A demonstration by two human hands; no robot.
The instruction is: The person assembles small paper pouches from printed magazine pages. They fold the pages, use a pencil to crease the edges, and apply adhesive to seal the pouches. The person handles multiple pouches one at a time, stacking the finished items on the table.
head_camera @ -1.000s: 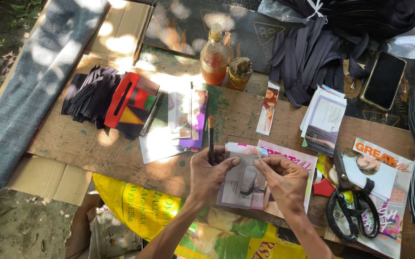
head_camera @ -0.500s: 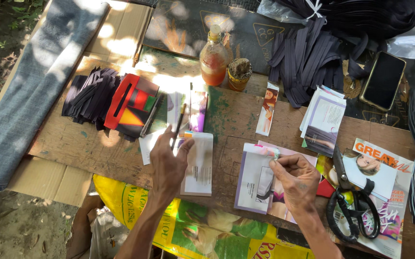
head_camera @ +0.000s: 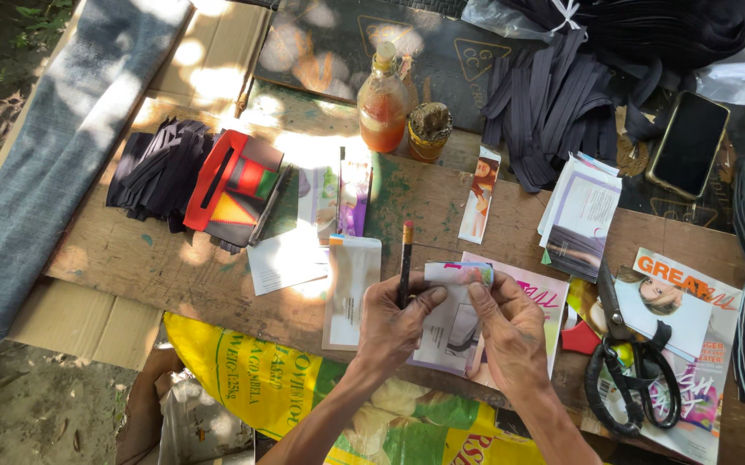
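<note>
My left hand (head_camera: 396, 323) and my right hand (head_camera: 510, 327) meet over a magazine page (head_camera: 458, 297) at the near edge of the wooden table (head_camera: 131, 250). Both pinch the folded top edge of that page. A dark pencil (head_camera: 405, 258) with an orange eraser end stands up between the fingers of my left hand. To the left of that hand a narrow folded paper strip (head_camera: 351, 288) lies flat on the wood.
Black scissors (head_camera: 626, 362) lie on magazines (head_camera: 691, 327) at the right. Further back stand an orange bottle (head_camera: 383, 103), a small cup (head_camera: 430, 131), dark fabric strips (head_camera: 553, 103), a phone (head_camera: 689, 142), a red and black woven piece (head_camera: 234, 185) and more cut pages (head_camera: 581, 211).
My left hand laid the folded strip down at the left and came back to the page. Both hands now hold the page's top edge together, pencil still in the left.
</note>
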